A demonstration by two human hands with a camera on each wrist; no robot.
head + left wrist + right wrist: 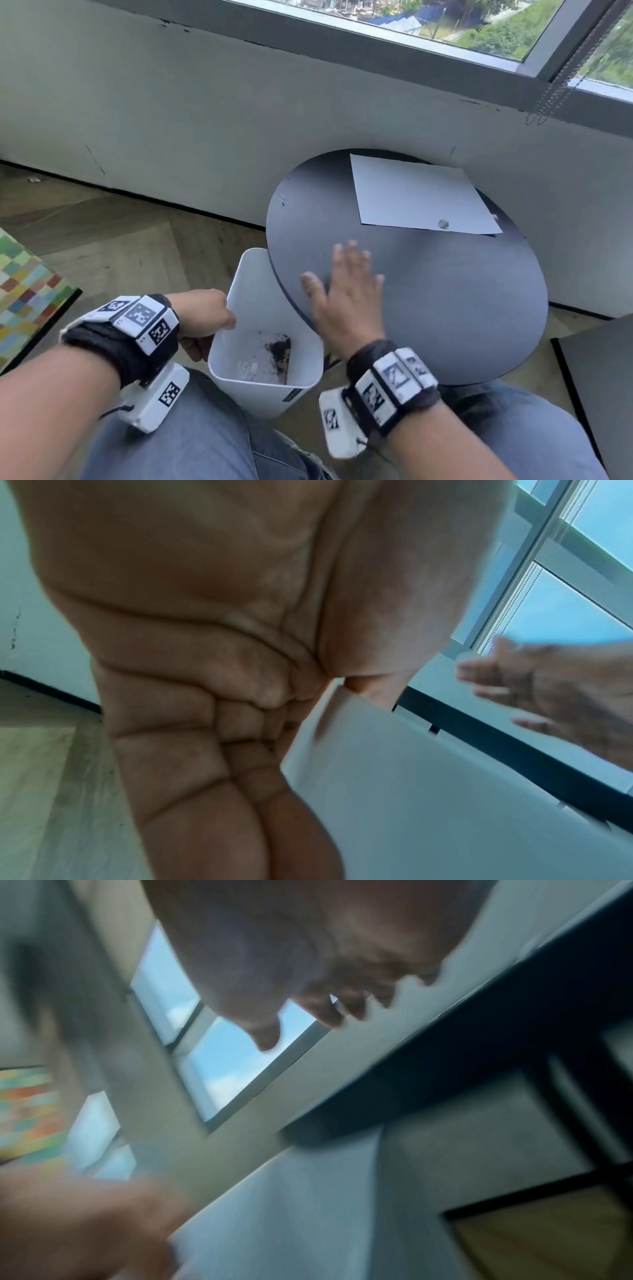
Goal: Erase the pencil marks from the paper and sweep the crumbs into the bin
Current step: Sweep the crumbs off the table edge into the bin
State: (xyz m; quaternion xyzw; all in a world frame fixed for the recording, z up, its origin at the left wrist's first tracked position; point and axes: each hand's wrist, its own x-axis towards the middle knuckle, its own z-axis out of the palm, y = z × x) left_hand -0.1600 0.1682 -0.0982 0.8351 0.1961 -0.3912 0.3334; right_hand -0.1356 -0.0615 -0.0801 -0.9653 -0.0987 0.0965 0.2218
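Observation:
A white sheet of paper lies at the far side of the round black table, with a small grey eraser near its front edge. A white bin is tilted below the table's left edge, dark crumbs lying inside it. My left hand grips the bin's left rim; the left wrist view shows my curled fingers on the bin. My right hand is flat with fingers spread over the table's left edge, above the bin, blurred by motion.
A grey wall and a window run behind the table. A colourful checkered mat lies on the wooden floor at the left. A second dark surface stands at the right. My knees in jeans are below the bin.

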